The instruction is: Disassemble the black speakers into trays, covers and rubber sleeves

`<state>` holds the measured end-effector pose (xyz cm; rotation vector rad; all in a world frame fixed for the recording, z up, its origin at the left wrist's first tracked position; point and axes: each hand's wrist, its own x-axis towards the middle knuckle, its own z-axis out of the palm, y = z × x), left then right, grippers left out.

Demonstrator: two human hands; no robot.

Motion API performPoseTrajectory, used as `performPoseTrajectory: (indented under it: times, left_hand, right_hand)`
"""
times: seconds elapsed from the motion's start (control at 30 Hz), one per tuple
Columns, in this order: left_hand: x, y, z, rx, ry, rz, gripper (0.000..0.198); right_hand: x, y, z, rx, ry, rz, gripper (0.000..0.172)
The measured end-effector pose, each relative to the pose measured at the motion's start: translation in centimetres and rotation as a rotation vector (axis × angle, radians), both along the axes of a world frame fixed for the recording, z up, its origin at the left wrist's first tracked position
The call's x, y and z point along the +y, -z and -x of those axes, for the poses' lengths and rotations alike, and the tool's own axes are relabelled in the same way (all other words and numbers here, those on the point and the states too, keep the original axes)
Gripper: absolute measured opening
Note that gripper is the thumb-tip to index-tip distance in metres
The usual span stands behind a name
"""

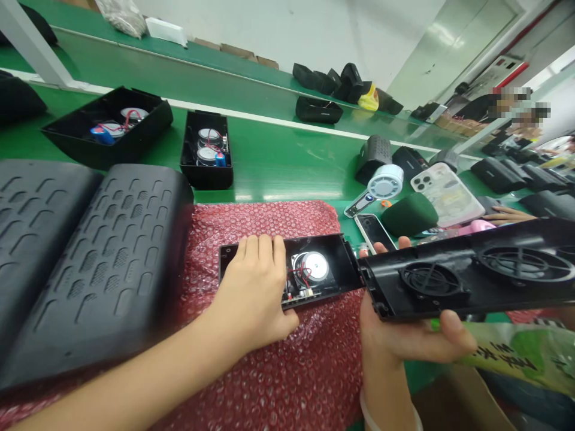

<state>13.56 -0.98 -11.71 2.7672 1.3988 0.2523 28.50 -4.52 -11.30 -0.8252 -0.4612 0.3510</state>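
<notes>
Black plastic speaker housing [321,269] lies open-topped on red bubble wrap [278,371].
The left hand [256,293] rests flat on its left half, fingers together (a round driver shows beside them). The right hand [404,341] clasps a black front panel [471,281] by its end, against the housing's right edge.

Bench: green top [278,155], running left to right, with a white strip along its far side.
Near middle: red bubble wrap [269,371] spread flat, an open speaker shell [332,257] lying on it.
Left: two black grille covers [103,263] side by side, touching.
Behind: two open black boxes [108,129] [207,149], well apart from the wrap.
Right: phone [375,232], handheld fan [381,185], green pad [408,214] and clear phone case [442,193], close together.
</notes>
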Motion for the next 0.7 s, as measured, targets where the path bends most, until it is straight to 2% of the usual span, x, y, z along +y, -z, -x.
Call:
performPoseTrajectory:
  times: [0.27,0.47,0.7]
  left_hand:
    - [0.01,0.20,0.00,-0.004,-0.004,0.008,0.065]
    - [-0.03,0.04,0.03,-0.009,-0.003,-0.001,0.061]
    - [0.02,-0.02,-0.01,-0.003,-0.005,0.022,0.062]
  right_hand:
    - [-0.30,0.43,-0.52,-0.032,-0.034,0.016,0.054]
    - [-0.16,0.42,-0.14,-0.047,0.000,-0.014,0.053]
    - [-0.27,0.26,-0.09,-0.002,-0.023,0.023,0.053]
